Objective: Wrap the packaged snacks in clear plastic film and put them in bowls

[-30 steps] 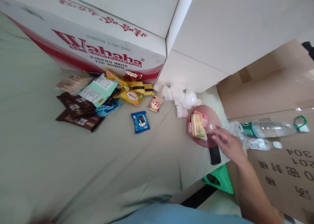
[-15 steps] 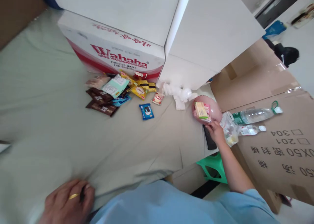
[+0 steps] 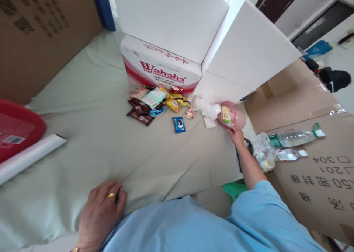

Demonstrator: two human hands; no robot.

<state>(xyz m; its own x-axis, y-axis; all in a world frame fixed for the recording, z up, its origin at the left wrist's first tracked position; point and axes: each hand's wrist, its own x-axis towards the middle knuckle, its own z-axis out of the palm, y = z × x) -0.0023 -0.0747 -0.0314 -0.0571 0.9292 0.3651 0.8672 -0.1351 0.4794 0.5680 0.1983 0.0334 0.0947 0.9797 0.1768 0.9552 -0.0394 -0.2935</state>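
Note:
My right hand [image 3: 236, 135] is closed on the near rim of a translucent pink bowl [image 3: 240, 116], at the right end of the cloth-covered table. In the bowl lie a yellow-and-green packet [image 3: 226, 114] and something pink. White crumpled tissue [image 3: 211, 111] touches the bowl's left side, and a flat white piece [image 3: 210, 122] lies just in front. My left hand [image 3: 103, 207], with a gold ring, rests on the near edge of the cloth, fingers curled in and nothing seen in them. Between the hands lie a blue snack packet [image 3: 179, 124] and a small red-and-cream packet [image 3: 190, 113].
Several snack packets [image 3: 142, 106] are heaped before a Wahaha carton [image 3: 163, 69]. White panels [image 3: 249, 42] stand behind. At right are a plastic bag [image 3: 262, 150], two bottles [image 3: 295, 137] and a cardboard box [image 3: 326, 160]. A red container [image 3: 19, 126] and white roll [image 3: 30, 160] lie left.
The pink bowl, held by my right hand, has shifted left against the tissue. The view has swung left, bringing in the red container and white roll. My left hand stays at the cloth edge.

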